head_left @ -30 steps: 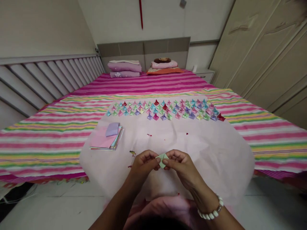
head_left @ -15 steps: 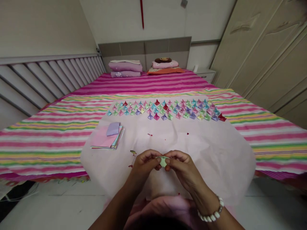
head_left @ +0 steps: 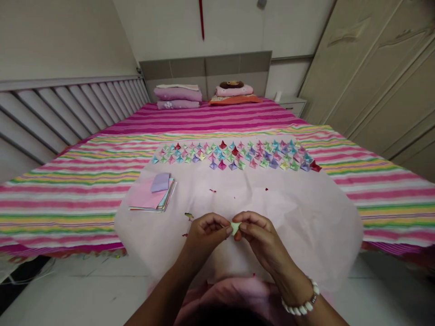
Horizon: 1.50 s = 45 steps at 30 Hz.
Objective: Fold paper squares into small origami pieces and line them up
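A small pale green piece of folded paper [head_left: 235, 227] is pinched between my two hands, above the near part of a white sheet [head_left: 299, 226]. My left hand [head_left: 210, 230] grips its left side with thumb and forefinger. From the right, my right hand [head_left: 254, 228] holds it between thumb and fingers, covering part of it. Beyond my hands stand several rows of small folded paper pieces [head_left: 233, 166] in green, pink, blue, purple and red. To the left lies a stack of square paper [head_left: 146, 194], with a purple folded paper [head_left: 160, 183] on top.
The sheet lies on a bed with a striped cover [head_left: 68, 199]. Small red scraps [head_left: 212, 190] are scattered about. Folded bedding [head_left: 178, 95] is piled by the headboard [head_left: 238, 68]. A slatted rail [head_left: 68, 108] runs along the left and a wardrobe [head_left: 384, 77] stands at right.
The green paper has been turned in my fingers and shows a narrower, more pointed shape. My left fingertips have shifted along it; both hands stay in nearly the same place.
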Each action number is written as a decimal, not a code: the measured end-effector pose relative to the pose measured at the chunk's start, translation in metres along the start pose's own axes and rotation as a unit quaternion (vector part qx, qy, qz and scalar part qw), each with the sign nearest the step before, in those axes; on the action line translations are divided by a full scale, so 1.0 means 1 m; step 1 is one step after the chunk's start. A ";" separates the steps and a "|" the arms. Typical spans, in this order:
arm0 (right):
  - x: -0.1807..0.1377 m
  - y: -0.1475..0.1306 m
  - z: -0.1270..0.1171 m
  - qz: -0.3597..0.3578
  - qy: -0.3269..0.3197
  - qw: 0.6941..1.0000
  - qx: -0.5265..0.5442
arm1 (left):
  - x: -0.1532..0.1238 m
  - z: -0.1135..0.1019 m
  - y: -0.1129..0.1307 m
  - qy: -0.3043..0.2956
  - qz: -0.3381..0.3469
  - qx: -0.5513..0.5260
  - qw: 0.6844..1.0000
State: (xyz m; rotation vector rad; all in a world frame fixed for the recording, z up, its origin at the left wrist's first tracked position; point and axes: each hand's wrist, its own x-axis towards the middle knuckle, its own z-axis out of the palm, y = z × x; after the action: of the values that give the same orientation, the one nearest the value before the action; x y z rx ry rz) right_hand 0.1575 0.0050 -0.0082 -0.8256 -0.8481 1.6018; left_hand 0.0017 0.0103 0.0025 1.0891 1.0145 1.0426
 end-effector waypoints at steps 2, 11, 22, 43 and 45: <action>0.000 0.000 -0.001 0.001 -0.002 1.000 -0.006 | 0.000 0.001 0.000 0.005 0.020 0.002 1.000; 0.000 0.000 0.000 0.010 0.001 0.998 -0.061 | -0.004 0.003 0.003 0.041 0.055 0.028 0.997; -0.003 -0.006 0.000 -0.024 -0.011 0.993 -0.114 | -0.003 0.002 0.006 -0.012 0.003 0.037 0.999; 0.006 0.006 0.001 0.030 0.032 0.999 0.008 | 0.008 0.000 -0.009 0.044 -0.055 -0.007 0.998; 0.007 0.005 0.001 0.036 0.029 0.999 0.019 | 0.008 0.000 -0.010 0.030 -0.045 0.020 0.998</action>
State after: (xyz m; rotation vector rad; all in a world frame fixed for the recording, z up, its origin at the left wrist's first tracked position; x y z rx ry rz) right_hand 0.1536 0.0107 -0.0123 -0.8790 -0.7521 1.6449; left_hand 0.0042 0.0164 -0.0081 1.0401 1.1270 0.9902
